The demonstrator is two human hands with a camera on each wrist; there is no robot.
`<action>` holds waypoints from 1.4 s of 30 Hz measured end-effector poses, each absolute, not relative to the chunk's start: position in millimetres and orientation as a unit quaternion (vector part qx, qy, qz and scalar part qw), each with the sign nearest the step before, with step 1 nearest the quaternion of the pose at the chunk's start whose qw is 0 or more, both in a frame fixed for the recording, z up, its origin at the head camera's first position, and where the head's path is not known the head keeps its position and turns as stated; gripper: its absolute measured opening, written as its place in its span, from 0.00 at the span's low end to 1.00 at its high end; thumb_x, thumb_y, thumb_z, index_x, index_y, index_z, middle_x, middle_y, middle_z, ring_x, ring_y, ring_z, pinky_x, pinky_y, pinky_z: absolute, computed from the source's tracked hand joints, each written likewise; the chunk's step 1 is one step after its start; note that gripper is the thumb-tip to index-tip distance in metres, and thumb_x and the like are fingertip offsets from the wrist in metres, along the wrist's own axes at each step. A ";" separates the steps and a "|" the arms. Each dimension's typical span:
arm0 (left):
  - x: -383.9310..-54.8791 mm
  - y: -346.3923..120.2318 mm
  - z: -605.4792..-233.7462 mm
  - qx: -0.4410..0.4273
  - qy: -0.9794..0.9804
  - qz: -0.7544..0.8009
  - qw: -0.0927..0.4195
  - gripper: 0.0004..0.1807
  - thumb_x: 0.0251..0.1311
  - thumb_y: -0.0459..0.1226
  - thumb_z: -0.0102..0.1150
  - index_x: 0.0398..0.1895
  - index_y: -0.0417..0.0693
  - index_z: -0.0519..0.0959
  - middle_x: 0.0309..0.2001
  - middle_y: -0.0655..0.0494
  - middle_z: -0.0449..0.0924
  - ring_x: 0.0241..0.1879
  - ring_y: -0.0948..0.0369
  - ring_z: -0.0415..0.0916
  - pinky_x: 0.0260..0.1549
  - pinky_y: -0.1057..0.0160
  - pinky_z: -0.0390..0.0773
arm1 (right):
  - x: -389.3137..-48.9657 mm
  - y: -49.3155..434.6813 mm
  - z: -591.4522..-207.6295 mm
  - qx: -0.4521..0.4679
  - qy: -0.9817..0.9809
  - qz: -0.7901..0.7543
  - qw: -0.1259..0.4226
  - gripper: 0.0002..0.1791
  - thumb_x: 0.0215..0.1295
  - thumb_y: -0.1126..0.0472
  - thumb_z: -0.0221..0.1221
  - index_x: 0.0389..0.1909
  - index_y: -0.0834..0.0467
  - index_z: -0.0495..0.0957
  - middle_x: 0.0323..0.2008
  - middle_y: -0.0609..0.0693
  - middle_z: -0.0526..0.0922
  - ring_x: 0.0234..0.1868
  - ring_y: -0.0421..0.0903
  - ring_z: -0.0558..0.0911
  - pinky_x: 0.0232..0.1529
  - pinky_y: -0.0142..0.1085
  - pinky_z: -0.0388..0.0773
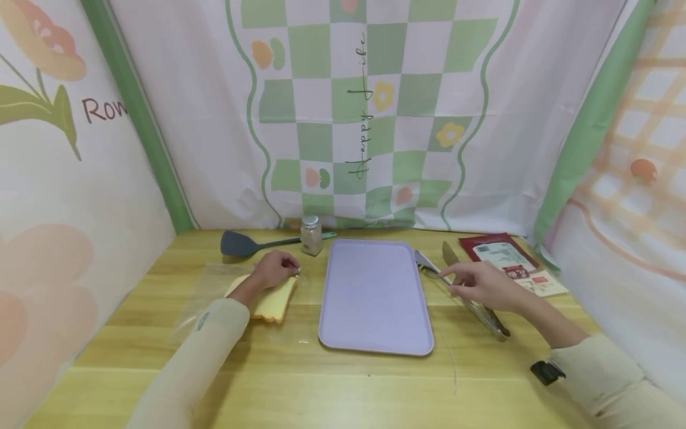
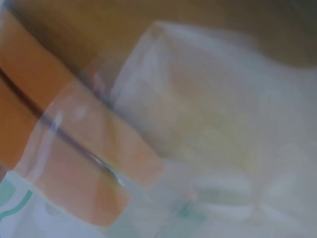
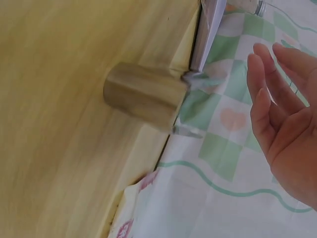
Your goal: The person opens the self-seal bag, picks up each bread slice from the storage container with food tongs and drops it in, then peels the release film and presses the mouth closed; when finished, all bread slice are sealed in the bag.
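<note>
My left hand (image 1: 274, 269) lies over a slice of bread (image 1: 274, 304), with fingers and thumb drawn together at its far right corner. Clear plastic wrapping (image 1: 200, 292) spreads around the bread. In the left wrist view the same film (image 2: 213, 99), blurred, crosses my left fingers (image 2: 99, 148), and they pinch it. My right hand (image 1: 485, 286) hovers above metal tongs (image 1: 490, 325) on the table's right side, partly covering them. In the right wrist view its fingers (image 3: 265, 64) are loosely bent and hold nothing. A slim metal utensil (image 1: 426, 262) lies just left of that hand.
Between the hands a lilac tray (image 1: 375, 292) lies flat on the wooden table (image 1: 332, 387). Behind the bread are a dark spatula (image 1: 241, 244) and a glass jar with a metal lid (image 1: 311, 235). A red and white packet (image 1: 509, 259) sits at the back right, before a checked curtain (image 1: 370, 119).
</note>
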State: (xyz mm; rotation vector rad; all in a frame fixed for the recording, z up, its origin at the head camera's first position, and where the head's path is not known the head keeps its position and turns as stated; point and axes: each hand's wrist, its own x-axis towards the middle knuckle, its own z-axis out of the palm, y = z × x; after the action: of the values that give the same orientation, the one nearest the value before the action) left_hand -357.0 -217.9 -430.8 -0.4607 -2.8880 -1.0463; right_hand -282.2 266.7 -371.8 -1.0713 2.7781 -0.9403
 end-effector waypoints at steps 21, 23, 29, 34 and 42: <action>-356.9 -214.8 -426.5 -0.147 -0.922 -0.358 0.007 0.05 0.63 0.35 0.65 0.39 0.43 0.84 0.34 0.55 0.86 0.37 0.59 0.81 0.47 0.55 0.76 | -254.9 171.2 -371.9 -0.361 0.819 -0.435 0.097 0.14 0.69 0.65 0.60 0.53 0.64 0.77 0.31 0.57 0.86 0.29 0.51 0.84 0.28 0.40 0.82; -356.6 -214.3 -425.6 -0.145 -0.920 -0.363 0.002 0.05 0.62 0.34 0.65 0.39 0.42 0.83 0.34 0.54 0.86 0.37 0.58 0.82 0.47 0.54 0.76 | -250.7 160.1 -372.7 -0.363 0.807 -0.450 0.118 0.15 0.68 0.67 0.59 0.54 0.66 0.75 0.31 0.60 0.86 0.29 0.55 0.84 0.30 0.43 0.83; -357.4 -214.1 -419.8 -0.175 -0.917 -0.360 -0.014 0.03 0.61 0.27 0.59 0.34 0.39 0.82 0.33 0.51 0.85 0.37 0.58 0.81 0.50 0.54 0.75 | -239.7 128.4 -375.4 -0.365 0.776 -0.483 0.179 0.20 0.67 0.71 0.56 0.58 0.71 0.70 0.30 0.59 0.86 0.29 0.59 0.84 0.27 0.39 0.81; -360.3 -215.5 -415.1 -0.202 -0.913 -0.354 -0.039 0.10 0.58 0.24 0.50 0.31 0.38 0.82 0.32 0.50 0.84 0.36 0.58 0.78 0.41 0.62 0.75 | -231.6 105.6 -380.2 -0.355 0.763 -0.497 0.214 0.22 0.65 0.72 0.56 0.60 0.73 0.68 0.30 0.57 0.86 0.26 0.53 0.83 0.20 0.29 0.72; -362.9 -214.8 -408.8 -0.194 -0.922 -0.329 -0.066 0.16 0.60 0.28 0.44 0.29 0.42 0.85 0.30 0.56 0.85 0.34 0.61 0.77 0.61 0.39 0.62 | -220.0 72.1 -383.5 -0.321 0.754 -0.510 0.263 0.24 0.66 0.70 0.57 0.62 0.67 0.69 0.34 0.55 0.88 0.31 0.64 0.84 0.20 0.30 0.73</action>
State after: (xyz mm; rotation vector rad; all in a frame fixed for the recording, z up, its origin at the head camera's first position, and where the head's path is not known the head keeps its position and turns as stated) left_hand -362.9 -214.8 -408.8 -0.6377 -3.0241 -1.0797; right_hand -220.0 72.1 -383.5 -0.8692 2.0389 -1.3787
